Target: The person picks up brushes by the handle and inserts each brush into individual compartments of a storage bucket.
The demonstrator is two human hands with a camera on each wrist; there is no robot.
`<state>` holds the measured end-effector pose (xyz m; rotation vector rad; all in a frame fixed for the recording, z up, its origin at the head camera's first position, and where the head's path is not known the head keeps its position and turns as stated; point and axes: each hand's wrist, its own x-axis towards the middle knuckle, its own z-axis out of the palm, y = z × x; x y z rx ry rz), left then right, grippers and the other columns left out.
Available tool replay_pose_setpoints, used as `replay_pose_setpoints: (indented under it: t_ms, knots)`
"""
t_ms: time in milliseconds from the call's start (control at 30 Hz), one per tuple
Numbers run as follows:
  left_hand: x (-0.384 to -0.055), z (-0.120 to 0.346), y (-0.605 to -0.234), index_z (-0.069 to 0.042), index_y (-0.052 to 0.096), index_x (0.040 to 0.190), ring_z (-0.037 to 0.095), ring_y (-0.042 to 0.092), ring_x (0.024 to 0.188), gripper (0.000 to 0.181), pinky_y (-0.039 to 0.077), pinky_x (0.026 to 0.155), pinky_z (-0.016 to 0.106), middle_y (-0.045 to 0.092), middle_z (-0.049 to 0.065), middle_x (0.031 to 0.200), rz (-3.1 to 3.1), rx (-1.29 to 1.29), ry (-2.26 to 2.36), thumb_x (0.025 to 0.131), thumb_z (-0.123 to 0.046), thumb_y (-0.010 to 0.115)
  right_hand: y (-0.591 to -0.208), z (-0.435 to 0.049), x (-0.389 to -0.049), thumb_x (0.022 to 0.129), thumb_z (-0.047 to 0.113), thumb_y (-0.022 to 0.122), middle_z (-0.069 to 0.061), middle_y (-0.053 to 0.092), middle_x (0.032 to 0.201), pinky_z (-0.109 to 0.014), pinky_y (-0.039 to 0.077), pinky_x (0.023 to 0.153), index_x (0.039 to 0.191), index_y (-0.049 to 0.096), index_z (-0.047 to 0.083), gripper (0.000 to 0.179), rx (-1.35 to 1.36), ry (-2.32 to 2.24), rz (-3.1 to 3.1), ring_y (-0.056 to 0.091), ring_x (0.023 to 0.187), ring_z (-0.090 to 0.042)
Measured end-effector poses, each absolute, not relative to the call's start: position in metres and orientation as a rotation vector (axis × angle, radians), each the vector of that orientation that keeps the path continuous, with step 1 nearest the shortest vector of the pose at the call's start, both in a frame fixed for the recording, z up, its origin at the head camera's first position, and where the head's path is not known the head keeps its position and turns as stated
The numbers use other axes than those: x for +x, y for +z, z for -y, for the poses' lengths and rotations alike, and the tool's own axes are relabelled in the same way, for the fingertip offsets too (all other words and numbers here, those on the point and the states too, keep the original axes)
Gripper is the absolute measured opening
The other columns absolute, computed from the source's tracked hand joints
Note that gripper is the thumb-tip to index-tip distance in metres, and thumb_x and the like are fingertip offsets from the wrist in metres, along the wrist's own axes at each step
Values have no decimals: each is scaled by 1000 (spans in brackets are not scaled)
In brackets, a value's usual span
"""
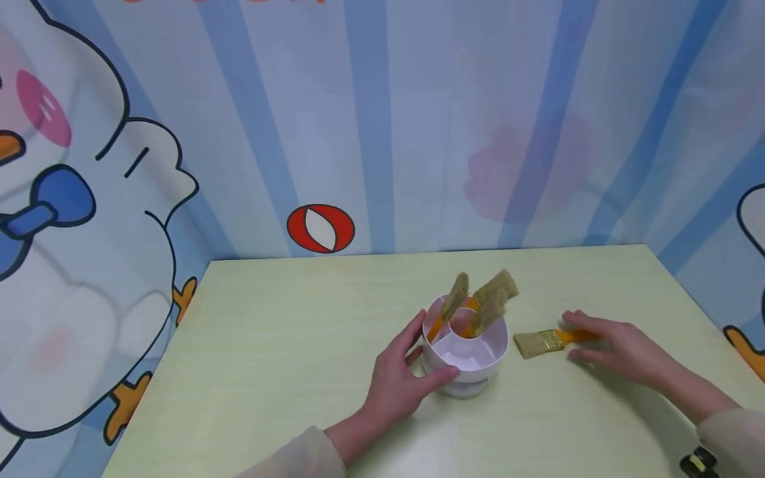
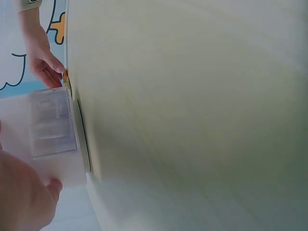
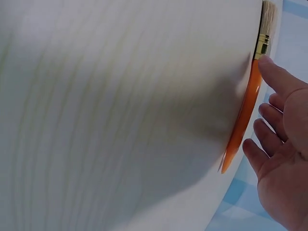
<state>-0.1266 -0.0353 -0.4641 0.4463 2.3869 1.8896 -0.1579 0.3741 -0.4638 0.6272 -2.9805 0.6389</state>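
My left hand [image 1: 399, 380] grips a white, compartmented pen-holder-like cup [image 1: 471, 362] from its left side, thumb at the front and fingers behind. Three paintbrushes [image 1: 457, 297] stand in its compartments, bristles up, leaning different ways. Just right of the cup, another paintbrush [image 1: 538, 343] lies on the table, its bristles toward the cup. My right hand [image 1: 624, 346] is over its orange handle [image 3: 246, 108]. In the right wrist view the thumb is by the metal band, while the other fingers are loosely spread beside the handle, not closed round it. The left wrist view shows the cup's clear base [image 2: 54, 122].
A pale wood-grain table [image 1: 287, 352] carries everything. Behind it hangs a blue-striped cloth [image 1: 412, 133] printed with cartoon figures, meeting the table's back edge. A small black object [image 1: 698, 461] is at the right sleeve [image 1: 735, 438].
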Motion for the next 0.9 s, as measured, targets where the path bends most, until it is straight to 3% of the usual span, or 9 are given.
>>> replay_pose_setpoints:
  t_ms: [100,167,267,400,567,700,900]
  knots:
    - [-128,36,-463,-18,39,167,19,44,154,94,48,114,38,42,-8,168,-2377,453,1895,88,-31,91,-468,-376,-161,90,27,87,-24,62,147,-5,40,98,145,65,2,64,656,589,2947,61,131,-46]
    - [-129,36,-463,-17,40,166,19,44,153,94,48,114,38,43,-8,168,-2375,457,1894,89,-30,91,-471,-377,-163,91,26,87,-23,64,146,-4,40,98,143,67,3,61,671,564,2934,62,130,-45]
    - [-129,36,-462,-18,40,167,18,43,154,94,48,115,37,42,-8,168,-2372,454,1880,89,-29,91,-473,-378,-164,90,24,87,-24,64,144,-14,49,98,141,68,3,58,687,534,2922,63,129,-45]
    - [-129,37,-461,-19,39,167,18,42,154,94,48,115,38,42,-5,169,-2367,450,1865,89,-30,90,-474,-377,-165,90,21,88,-24,66,142,-37,59,96,139,70,3,56,717,509,2897,64,127,-45]
    - [-130,38,-461,-19,39,167,18,42,154,94,48,115,37,41,-2,170,-2369,455,1861,89,-31,91,-476,-374,-166,88,14,87,-25,69,137,-61,57,93,133,74,2,49,750,534,2851,68,120,-48]
    - [-130,38,-461,-20,40,167,17,43,154,94,48,115,37,41,-4,170,-2372,450,1858,88,-32,91,-479,-371,-166,85,10,88,-24,72,129,-65,57,91,127,78,3,43,748,555,2808,71,113,-50]
    - [-130,39,-463,-17,39,167,17,43,154,95,48,115,36,41,-8,169,-2365,453,1868,88,-31,91,-483,-366,-167,79,6,91,-19,79,115,-58,62,83,118,81,5,40,755,517,2723,76,100,-45]
